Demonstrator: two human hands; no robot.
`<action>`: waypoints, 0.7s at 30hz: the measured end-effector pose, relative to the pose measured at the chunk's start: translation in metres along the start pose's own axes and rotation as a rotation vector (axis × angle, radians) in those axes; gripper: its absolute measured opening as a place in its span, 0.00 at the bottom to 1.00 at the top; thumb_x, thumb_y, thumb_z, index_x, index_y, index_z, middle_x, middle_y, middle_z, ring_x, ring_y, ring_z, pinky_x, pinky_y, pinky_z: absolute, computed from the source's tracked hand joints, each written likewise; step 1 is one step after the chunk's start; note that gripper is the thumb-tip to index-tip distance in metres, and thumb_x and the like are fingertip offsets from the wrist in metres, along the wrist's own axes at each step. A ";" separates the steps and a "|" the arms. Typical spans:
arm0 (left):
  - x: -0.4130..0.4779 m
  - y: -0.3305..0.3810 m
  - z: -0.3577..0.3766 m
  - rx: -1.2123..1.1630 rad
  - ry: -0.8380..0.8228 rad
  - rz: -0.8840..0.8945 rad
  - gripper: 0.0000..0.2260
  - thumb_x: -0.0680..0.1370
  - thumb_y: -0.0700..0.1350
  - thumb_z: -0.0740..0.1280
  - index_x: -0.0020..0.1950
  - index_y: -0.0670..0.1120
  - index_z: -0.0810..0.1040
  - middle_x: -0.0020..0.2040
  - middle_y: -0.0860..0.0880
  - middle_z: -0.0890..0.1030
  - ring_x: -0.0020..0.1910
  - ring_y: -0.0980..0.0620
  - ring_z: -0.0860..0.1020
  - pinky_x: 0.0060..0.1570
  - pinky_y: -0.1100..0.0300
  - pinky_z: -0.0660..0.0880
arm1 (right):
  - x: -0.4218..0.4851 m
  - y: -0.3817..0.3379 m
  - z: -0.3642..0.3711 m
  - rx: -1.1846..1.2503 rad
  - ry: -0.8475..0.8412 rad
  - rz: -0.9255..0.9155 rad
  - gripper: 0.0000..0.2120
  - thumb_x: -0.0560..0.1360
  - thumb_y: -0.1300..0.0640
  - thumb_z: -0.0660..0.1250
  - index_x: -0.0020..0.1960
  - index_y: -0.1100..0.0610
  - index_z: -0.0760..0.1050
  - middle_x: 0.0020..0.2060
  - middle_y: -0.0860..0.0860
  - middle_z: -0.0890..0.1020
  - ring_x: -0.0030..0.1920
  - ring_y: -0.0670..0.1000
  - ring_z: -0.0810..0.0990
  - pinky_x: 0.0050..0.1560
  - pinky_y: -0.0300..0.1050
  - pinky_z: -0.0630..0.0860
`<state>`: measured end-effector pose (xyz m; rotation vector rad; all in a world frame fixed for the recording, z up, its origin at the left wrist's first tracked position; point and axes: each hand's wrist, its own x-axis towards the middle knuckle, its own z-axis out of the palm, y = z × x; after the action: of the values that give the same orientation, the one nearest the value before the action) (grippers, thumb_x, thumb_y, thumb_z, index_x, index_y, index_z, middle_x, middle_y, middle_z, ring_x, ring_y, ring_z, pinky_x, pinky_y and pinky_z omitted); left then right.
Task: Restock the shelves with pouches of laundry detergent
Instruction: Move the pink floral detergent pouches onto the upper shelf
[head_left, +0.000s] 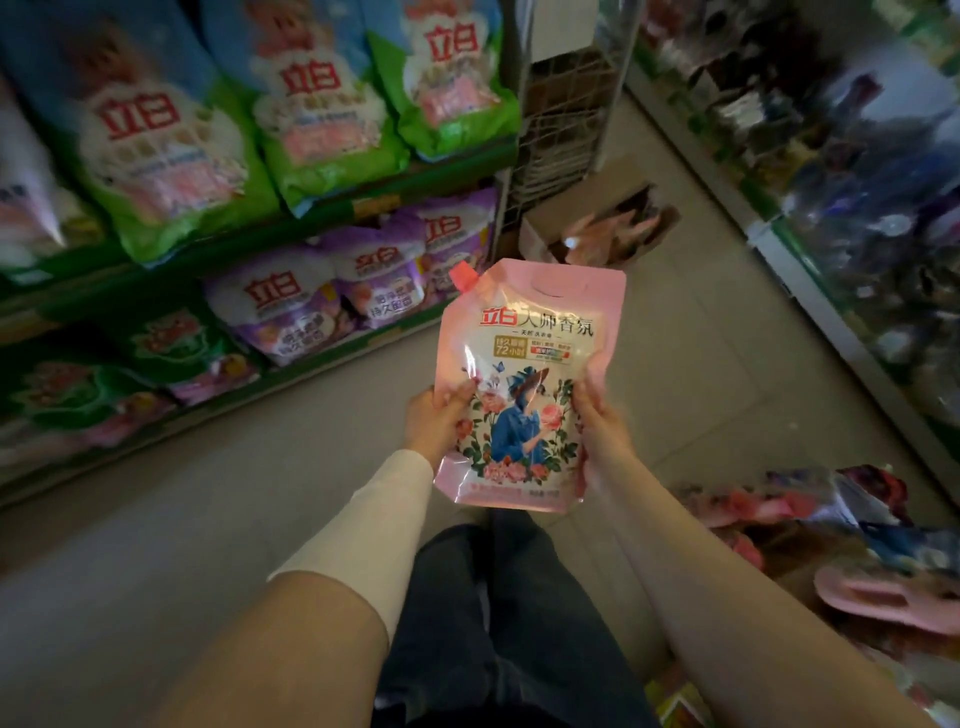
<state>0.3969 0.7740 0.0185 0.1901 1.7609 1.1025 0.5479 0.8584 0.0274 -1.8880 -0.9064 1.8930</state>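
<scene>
Above the aisle floor (208, 493), straight in front of the person, one pink pouch (524, 384) is held upright in the air, apart from the shelves on both sides. The left hand (434, 421) grips the lower left edge of the pouch, with the thumb on the printed front. The right hand (597, 421) grips the lower right edge, with the fingers curled round it. The printed front faces the camera. A pink spout cap (464, 275) sits at the upper left corner of the pouch, and a handle slot (563, 286) runs just under the top edge.

A pale sleeve (374, 525) covers the left forearm; the right forearm is bare. Dark trousers (519, 623) show below the pouch.

On the left, a green shelf edge (441, 176) carries a row of green bags (322, 104) that lean forward. On the shelf below, purple bags (285, 306) stand near its right end, with dark green bags (176, 338) beside them toward the left.

Past the right end of these shelves stands a wire rack (561, 114). Near its foot, an open cardboard box (623, 176) rests on the floor with more pink pouches (608, 234) inside.

Along the right side of the aisle runs a second shelf unit (831, 322); its goods are too blurred to identify. At the lower right lies a pile of pink packs (893, 597); what carries it cannot be told.
</scene>
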 end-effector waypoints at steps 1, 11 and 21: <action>-0.001 0.001 -0.002 -0.022 0.011 -0.007 0.13 0.76 0.53 0.66 0.51 0.44 0.77 0.46 0.45 0.83 0.44 0.48 0.82 0.43 0.56 0.79 | 0.002 -0.002 0.003 -0.025 -0.013 -0.004 0.19 0.72 0.40 0.66 0.49 0.56 0.78 0.42 0.54 0.85 0.45 0.56 0.84 0.51 0.55 0.79; 0.008 0.019 0.017 -0.191 0.180 0.005 0.11 0.76 0.54 0.66 0.47 0.46 0.77 0.44 0.46 0.84 0.46 0.47 0.83 0.49 0.52 0.79 | 0.040 -0.056 0.013 -0.252 -0.137 -0.074 0.24 0.73 0.39 0.64 0.54 0.59 0.78 0.40 0.54 0.85 0.40 0.53 0.84 0.38 0.45 0.78; 0.022 0.047 0.020 -0.267 0.248 0.031 0.11 0.76 0.53 0.65 0.47 0.45 0.76 0.44 0.47 0.84 0.45 0.49 0.83 0.47 0.57 0.79 | 0.060 -0.095 0.033 -0.365 -0.171 -0.137 0.19 0.73 0.37 0.63 0.48 0.52 0.77 0.43 0.52 0.84 0.44 0.54 0.82 0.51 0.51 0.78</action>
<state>0.3861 0.8257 0.0377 -0.0870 1.8075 1.4187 0.4911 0.9606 0.0381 -1.8126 -1.4827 1.9297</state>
